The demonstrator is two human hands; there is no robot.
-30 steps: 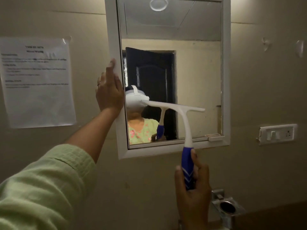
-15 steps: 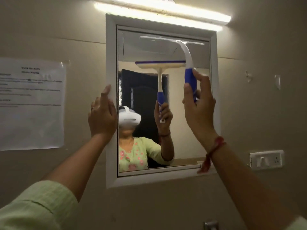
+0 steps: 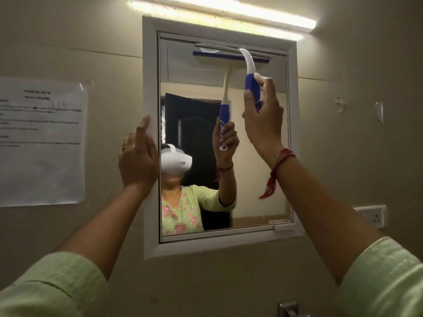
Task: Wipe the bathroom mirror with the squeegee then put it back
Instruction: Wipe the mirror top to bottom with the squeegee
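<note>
Wipe is underway, put-back not begun. Your right hand (image 3: 263, 120) has its grip clamped round the blue handle of the squeegee (image 3: 251, 88). The blade lies across the top of the mirror (image 3: 263, 202), just under the upper frame (image 3: 219, 26), over the right part of the glass. Your left hand (image 3: 138, 161) rests on the left frame w/ fingers straight, holding nothing.

Can't tell which strips are already wiped; the glass by the left edge looks a bit rippled, prob. needs a pass. Where the squeegee goes back isn't in view.

Room: open glass below the blade down to the bottom frame. The blade's right end is near the right frame, so keep it square. Mind the small tab (image 3: 282, 225) at the bottom-right corner, and the light bar (image 3: 219, 12) close above
</note>
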